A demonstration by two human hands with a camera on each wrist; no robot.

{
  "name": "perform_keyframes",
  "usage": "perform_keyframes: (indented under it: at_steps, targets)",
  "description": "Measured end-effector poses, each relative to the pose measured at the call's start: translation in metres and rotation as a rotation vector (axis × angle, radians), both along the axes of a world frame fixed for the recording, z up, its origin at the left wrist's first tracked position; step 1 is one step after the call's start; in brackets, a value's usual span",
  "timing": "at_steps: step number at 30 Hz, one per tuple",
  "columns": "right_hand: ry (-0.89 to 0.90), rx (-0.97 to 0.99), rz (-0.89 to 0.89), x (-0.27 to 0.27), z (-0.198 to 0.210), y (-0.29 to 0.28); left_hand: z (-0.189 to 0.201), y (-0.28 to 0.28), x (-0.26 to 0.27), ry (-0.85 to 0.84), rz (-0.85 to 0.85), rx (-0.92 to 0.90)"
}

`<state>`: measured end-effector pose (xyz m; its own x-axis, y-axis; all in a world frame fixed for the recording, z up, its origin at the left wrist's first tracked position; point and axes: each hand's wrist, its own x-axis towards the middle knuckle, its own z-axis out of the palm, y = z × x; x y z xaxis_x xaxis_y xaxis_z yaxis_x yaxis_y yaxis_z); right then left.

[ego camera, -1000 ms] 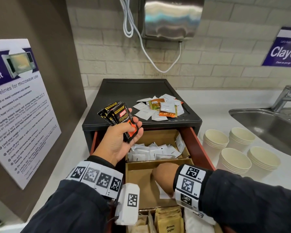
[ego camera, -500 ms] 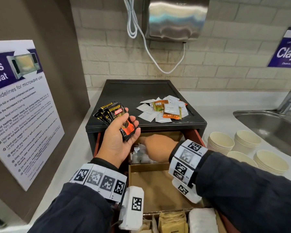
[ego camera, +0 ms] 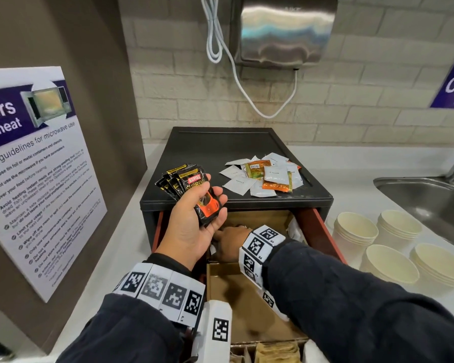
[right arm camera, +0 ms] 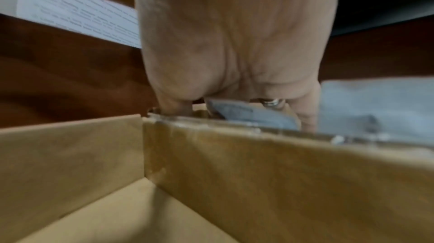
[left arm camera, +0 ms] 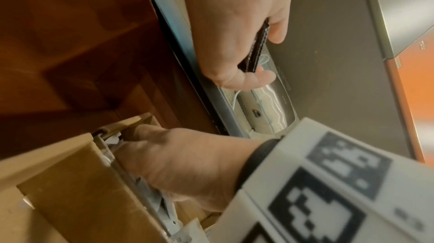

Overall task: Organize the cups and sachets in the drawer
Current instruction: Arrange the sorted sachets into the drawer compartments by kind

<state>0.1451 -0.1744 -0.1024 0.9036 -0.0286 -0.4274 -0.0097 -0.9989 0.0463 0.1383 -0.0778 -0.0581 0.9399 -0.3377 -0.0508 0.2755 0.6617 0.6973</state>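
Foil coffee sachets, light and slick, sit fanned in the left hand's grip at 10 o'clock; best pinched mid-body. Right hand's hold, unclear.

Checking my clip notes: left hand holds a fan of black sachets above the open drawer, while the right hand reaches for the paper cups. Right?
Not quite. The right hand reaches into the drawer's back compartment, not the paper cups; the head view shows it. The left hand does hold the black sachets.
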Motion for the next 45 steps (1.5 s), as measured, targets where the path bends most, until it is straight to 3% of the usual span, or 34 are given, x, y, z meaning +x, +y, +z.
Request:
perform_keyframes:
  at_steps: [6,12,15,20,23,25,29,33,34,36,38,40,42,45]
  targets:
    - [0.080,0.006,0.027,0.006,0.002,-0.010,0.000,0.000,0.000,-0.007,-0.021,0.002]
    - [0.019,-0.033,-0.040,-0.004,0.004,-0.050,-0.002,0.002,0.001,-0.009,-0.086,0.018]
    - [-0.028,-0.136,-0.111,-0.007,-0.006,-0.061,-0.001,0.002,-0.003,-0.038,-0.272,0.105]
    - [0.045,-0.188,-0.238,-0.004,-0.009,-0.072,-0.009,0.001,-0.009,-0.075,-0.735,0.426]
    - [-0.021,-0.200,-0.208,-0.021,0.002,-0.074,-0.016,0.000,-0.008,-0.099,-0.857,0.596]
    - [-0.103,-0.179,-0.137,-0.035,0.015,-0.075,-0.021,-0.004,-0.007,-0.106,-0.845,0.716]
    - [-0.034,-0.179,-0.080,-0.036,0.027,-0.078,-0.030,-0.012,-0.004,-0.092,-0.671,0.862]
    - [0.380,0.193,-0.288,-0.017,0.037,-0.079,-0.038,-0.014,0.002,-0.060,-0.471,0.913]
    - [0.421,0.236,-0.328,-0.015,0.039,-0.083,-0.039,-0.015,0.004,-0.072,-0.420,0.921]
    - [0.462,0.134,-0.290,-0.016,0.044,-0.089,-0.043,-0.016,0.007,-0.129,-0.324,0.983]
    - [0.355,-0.076,-0.131,-0.020,0.034,-0.093,-0.044,-0.018,0.009,-0.202,-0.231,1.093]
    - [0.100,-0.219,-0.016,-0.026,0.027,-0.092,-0.047,-0.020,0.010,-0.246,-0.173,1.176]
    - [-0.035,-0.234,0.001,-0.028,0.020,-0.096,-0.049,-0.022,0.011,-0.277,-0.159,1.198]
    - [-0.083,-0.179,-0.023,-0.031,0.021,-0.100,-0.050,-0.024,0.012,-0.285,-0.160,1.184]
